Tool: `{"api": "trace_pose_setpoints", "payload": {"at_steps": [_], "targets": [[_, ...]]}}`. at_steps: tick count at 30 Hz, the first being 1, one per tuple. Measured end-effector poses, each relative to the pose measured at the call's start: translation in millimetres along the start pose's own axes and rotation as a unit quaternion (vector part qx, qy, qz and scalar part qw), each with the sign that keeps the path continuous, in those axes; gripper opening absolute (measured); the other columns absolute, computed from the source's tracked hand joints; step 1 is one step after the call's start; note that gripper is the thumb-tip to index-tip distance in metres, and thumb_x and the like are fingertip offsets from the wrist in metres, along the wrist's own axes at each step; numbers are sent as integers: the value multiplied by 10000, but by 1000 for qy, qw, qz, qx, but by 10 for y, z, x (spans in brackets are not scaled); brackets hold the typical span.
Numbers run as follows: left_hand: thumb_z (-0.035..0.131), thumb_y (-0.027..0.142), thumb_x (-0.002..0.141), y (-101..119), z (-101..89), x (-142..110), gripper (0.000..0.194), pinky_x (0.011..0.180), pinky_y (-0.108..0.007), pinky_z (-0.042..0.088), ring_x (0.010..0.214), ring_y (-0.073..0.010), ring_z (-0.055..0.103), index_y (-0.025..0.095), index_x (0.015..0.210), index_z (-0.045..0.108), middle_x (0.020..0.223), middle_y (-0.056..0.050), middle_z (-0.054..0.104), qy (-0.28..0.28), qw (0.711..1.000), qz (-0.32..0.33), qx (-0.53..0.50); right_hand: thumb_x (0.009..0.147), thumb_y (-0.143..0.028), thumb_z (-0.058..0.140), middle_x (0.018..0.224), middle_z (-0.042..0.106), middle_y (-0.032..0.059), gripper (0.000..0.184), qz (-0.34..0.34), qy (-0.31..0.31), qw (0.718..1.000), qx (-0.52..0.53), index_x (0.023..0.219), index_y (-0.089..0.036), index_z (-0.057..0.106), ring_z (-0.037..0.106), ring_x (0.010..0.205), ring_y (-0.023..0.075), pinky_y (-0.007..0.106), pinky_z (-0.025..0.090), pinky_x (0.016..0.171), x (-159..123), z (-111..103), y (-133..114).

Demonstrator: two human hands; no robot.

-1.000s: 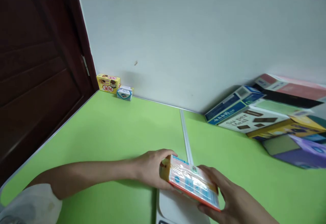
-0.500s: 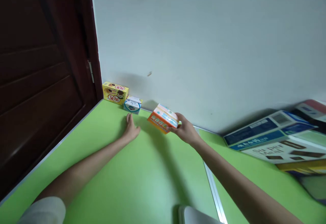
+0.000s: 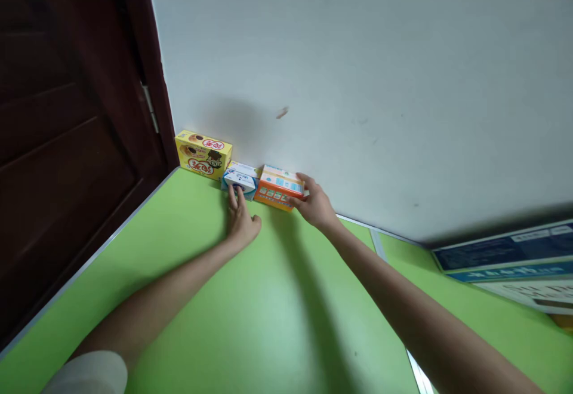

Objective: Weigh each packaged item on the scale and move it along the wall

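Pushing too hard with the right hand (image 3: pixel 319 208), fingers gripping the orange-and-white rectangular cardboard box (image 3: pixel 281 187) by the smooth pale wall (image 3: pixel 349 83), could totally skew the small blue-and-white cardboard box (image 3: pixel 240 178), since the left hand's (image 3: pixel 243 228) spread fingers barely brace it.

My right hand (image 3: pixel 319 208) grips the right end of an orange-and-white box (image 3: pixel 278 190) by the wall (image 3: pixel 358 83). On my feed, two fingers of my left hand (image 3: pixel 243 227) touch the blue-and-white box (image 3: pixel 246 171) between it and the yellow box (image 3: pixel 201 158).
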State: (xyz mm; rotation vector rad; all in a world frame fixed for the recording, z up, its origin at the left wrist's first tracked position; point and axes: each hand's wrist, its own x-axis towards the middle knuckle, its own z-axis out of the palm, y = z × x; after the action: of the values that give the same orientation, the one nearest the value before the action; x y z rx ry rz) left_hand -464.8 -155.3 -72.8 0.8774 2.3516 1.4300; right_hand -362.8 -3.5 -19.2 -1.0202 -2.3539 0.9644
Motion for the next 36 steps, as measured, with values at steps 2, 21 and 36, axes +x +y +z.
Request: {"api": "trace_pose_setpoints", "payload": {"at_steps": [2, 21, 36], "targets": [[603, 102, 626, 27, 9, -3, 961, 1152, -428, 183, 1425, -349, 113, 120, 1462, 128, 1569, -150, -33, -1, 1000, -8, 30, 746, -277, 600, 1237, 515, 144, 699, 1, 0, 1000, -15, 1396, -199, 356, 624, 888, 260, 446, 513, 842, -39, 39, -37], [549, 38, 582, 1115, -309, -1644, 488, 1109, -529, 216, 1192, -313, 499, 220, 1028, 622, 1130, -91, 626, -443, 863, 220, 107, 759, -82, 528, 769, 687, 43, 186, -184, -325, 926, -59, 804, -155, 693, 561, 630, 131, 239, 441, 623, -2424, -1074, -371], [510, 149, 767, 2619, 1769, -2978, 344, 949, -368, 462, 1076, -247, 595, 120, 1107, 555, 1122, -119, 649, -660, 737, 141, 8, 776, -279, 587, 872, 699, 54, 148, 41, -41, 949, 310, 803, -142, 635, 649, 846, 157, 307, 502, 809, -3868, -2690, 1443]]}}
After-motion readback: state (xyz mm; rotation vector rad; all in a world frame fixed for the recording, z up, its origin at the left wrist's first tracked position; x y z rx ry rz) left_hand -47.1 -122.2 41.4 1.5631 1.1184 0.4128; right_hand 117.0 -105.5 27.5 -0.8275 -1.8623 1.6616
